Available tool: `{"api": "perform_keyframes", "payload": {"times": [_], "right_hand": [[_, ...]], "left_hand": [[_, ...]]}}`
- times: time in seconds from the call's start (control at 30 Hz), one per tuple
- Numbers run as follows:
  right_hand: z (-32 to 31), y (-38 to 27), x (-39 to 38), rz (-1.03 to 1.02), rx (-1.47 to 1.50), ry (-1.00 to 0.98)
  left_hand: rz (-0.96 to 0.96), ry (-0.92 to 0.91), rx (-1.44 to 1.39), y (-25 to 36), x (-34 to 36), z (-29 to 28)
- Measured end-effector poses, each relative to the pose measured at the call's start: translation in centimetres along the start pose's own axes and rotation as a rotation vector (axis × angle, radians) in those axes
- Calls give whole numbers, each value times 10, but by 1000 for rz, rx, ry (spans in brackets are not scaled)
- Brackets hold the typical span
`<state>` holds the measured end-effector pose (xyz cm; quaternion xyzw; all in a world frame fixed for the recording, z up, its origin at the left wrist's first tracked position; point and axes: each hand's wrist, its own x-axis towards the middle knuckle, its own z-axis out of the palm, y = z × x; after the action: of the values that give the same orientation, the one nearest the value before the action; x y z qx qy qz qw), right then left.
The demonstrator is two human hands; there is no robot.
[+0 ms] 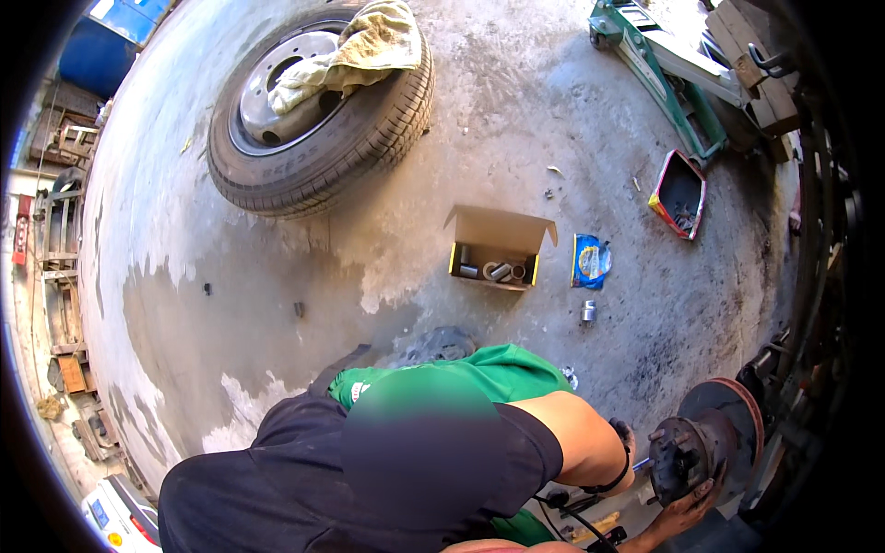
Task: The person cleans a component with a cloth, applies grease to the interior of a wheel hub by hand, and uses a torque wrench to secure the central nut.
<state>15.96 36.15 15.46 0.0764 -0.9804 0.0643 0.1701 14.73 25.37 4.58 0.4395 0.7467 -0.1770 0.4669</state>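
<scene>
The wheel hub [680, 456], dark and studded, was held above the floor [516, 147], near the floor's right edge, with a rust-edged brake disc [714, 401] set behind it. The hub's lower side was grasped by the right hand [691, 509], whose grip was curled round it. The left hand [626, 452] was placed just beside the hub, with a short blue shaft [643, 464] seen between the two; the left grip was mostly hidden, and whether the shaft was being pinched could not be told.

Toward the middle of the floor, metal cylinders [499, 272] were gathered in an open cardboard box [502, 229]. A blue packet [591, 262] was laid near the box's right edge, and a silver cylinder [588, 312] was set just nearer. Farther right, small pieces were contained in a red-and-yellow-edged tray [678, 189]. Toward the floor's far edge, a tyred wheel [318, 170] was partly covered by a cloth [378, 46]; a green jack [656, 78] was positioned at the far right corner.
</scene>
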Motion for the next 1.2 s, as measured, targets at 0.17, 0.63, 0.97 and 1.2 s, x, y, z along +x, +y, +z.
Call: {"api": "perform_keyframes", "payload": {"times": [0.17, 0.63, 0.97, 1.2], "right_hand": [[-2, -8, -1, -44, -14, 9], [-3, -17, 8, -58, -26, 55], [-8, -28, 8, -62, 108, 40], [0, -25, 14, -108, 115, 64]], "left_hand": [[-9, -15, 2, 1, 3, 3], [-12, -29, 210, 26, 13, 12], [49, -69, 373, 28, 24, 21], [-58, -134, 390, 28, 26, 20]]}}
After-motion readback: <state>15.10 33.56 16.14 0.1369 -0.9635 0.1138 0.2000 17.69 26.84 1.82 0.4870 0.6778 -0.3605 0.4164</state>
